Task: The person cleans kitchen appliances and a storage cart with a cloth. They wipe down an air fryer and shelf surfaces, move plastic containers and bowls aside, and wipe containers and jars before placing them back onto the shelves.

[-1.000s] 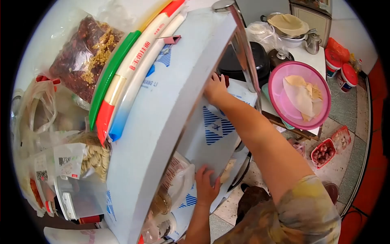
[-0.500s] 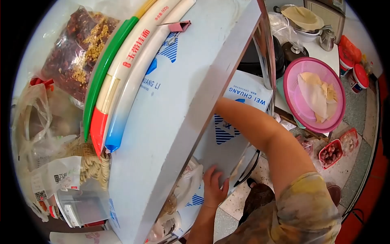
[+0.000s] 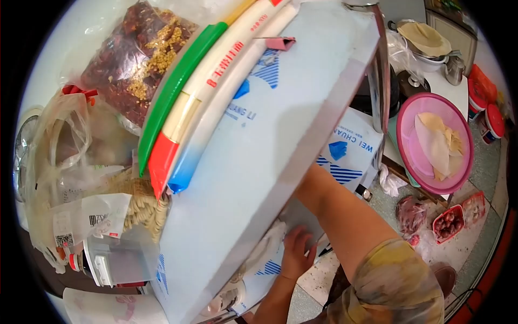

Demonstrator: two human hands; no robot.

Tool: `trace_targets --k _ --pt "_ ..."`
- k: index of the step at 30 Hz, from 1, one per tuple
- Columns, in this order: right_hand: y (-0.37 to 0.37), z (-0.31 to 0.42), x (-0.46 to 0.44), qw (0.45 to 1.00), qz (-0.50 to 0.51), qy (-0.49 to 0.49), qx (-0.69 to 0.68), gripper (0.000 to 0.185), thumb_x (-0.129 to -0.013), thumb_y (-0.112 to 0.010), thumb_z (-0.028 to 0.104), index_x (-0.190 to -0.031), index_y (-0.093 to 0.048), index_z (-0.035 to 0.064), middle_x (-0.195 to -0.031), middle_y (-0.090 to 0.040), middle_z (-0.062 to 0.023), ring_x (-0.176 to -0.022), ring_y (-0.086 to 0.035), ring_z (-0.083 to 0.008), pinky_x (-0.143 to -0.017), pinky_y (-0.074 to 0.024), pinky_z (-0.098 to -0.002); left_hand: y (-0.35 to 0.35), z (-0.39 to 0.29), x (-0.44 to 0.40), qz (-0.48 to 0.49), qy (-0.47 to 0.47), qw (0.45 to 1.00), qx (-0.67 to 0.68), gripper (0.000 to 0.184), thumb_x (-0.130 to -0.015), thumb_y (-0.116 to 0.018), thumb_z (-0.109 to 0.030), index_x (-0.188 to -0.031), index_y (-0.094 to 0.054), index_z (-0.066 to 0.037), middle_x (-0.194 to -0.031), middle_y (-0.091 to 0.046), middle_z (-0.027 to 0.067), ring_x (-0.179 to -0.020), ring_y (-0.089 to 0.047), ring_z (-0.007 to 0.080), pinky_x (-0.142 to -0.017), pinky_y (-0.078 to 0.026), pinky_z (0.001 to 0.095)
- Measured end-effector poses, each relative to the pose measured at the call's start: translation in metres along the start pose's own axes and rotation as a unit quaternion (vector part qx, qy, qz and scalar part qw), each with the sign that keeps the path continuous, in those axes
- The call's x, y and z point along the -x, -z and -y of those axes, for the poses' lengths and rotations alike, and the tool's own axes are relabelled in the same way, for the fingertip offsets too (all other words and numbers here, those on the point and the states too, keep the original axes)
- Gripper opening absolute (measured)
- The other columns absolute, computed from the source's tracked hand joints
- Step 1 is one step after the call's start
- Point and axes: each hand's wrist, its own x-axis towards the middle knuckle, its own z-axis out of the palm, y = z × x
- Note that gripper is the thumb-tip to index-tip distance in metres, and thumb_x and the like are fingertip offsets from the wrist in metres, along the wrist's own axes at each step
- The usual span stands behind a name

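My left hand (image 3: 298, 251) rests with its fingers apart on the lower blue-white panel (image 3: 294, 213), close to a clear plastic bag (image 3: 264, 251). It holds nothing that I can see. My right forearm (image 3: 334, 205) reaches in under the edge of the upper blue-white surface (image 3: 253, 156). That edge hides my right hand, so its fingers and anything in them do not show. On the upper surface lie long noodle packets (image 3: 216, 86) and a small pink clip (image 3: 280, 43).
A bag of dried red peppers (image 3: 129, 65), plastic bags (image 3: 70, 140) and a clear lidded box (image 3: 121, 262) stand at the left. At the right are a pink basket (image 3: 426, 156), a metal pot lid (image 3: 414, 83), buckets (image 3: 492, 124) and a red tray of produce (image 3: 449, 224).
My right hand, visible on the lower level one second ago, has gone behind the upper edge. My left hand remains on the panel with little change. The view has shifted.
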Motion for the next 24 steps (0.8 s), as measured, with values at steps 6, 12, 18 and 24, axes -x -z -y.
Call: trace_targets --k 6,12,18,24 --pt "-0.026 -0.005 0.052 0.982 0.062 0.177 0.012 0.042 -0.082 -0.051 0.023 -0.124 -0.051 0.0236 -0.134 -0.041 0.0059 -0.130 -0.024 -0.0247 -0.101 -0.0217 -0.0504 0.000 -0.003 -0.002 -0.017 -0.028 0.999 -0.024 0.031 -0.068 -0.067 -0.007 -0.096 -0.054 -0.003 -0.117 -0.045 0.0169 -0.103 -0.046 0.0366 -0.087 -0.039 0.0400" --pt "-0.049 -0.056 0.016 0.962 0.071 0.258 -0.054 0.040 -0.080 -0.053 0.020 -0.120 -0.054 0.0261 -0.138 -0.036 0.0058 -0.130 -0.025 -0.0222 -0.094 -0.0299 -0.0518 -0.001 -0.003 -0.002 -0.019 -0.030 0.999 -0.021 0.030 -0.068 -0.066 -0.005 -0.095 -0.054 -0.003 -0.118 -0.044 0.0180 -0.104 -0.045 0.0364 -0.087 -0.039 0.0400" --pt "0.007 -0.021 0.024 0.999 0.010 0.051 0.010 0.040 -0.078 -0.059 0.023 -0.118 -0.056 0.0246 -0.137 -0.037 0.0059 -0.130 -0.024 -0.0231 -0.093 -0.0282 -0.0511 -0.009 0.007 0.005 -0.011 0.000 1.000 -0.002 0.031 -0.069 -0.067 -0.007 -0.097 -0.054 -0.003 -0.119 -0.045 0.0182 -0.105 -0.044 0.0369 -0.088 -0.039 0.0410" --pt "-0.011 0.001 0.012 0.991 0.048 0.128 -0.012 0.043 -0.079 -0.055 0.018 -0.122 -0.053 0.0267 -0.138 -0.035 0.0092 -0.132 -0.019 -0.0193 -0.100 -0.0185 -0.0516 -0.004 0.002 0.000 -0.010 -0.011 1.000 -0.012 0.031 -0.068 -0.067 -0.007 -0.096 -0.054 -0.003 -0.118 -0.045 0.0173 -0.104 -0.045 0.0362 -0.088 -0.039 0.0404"
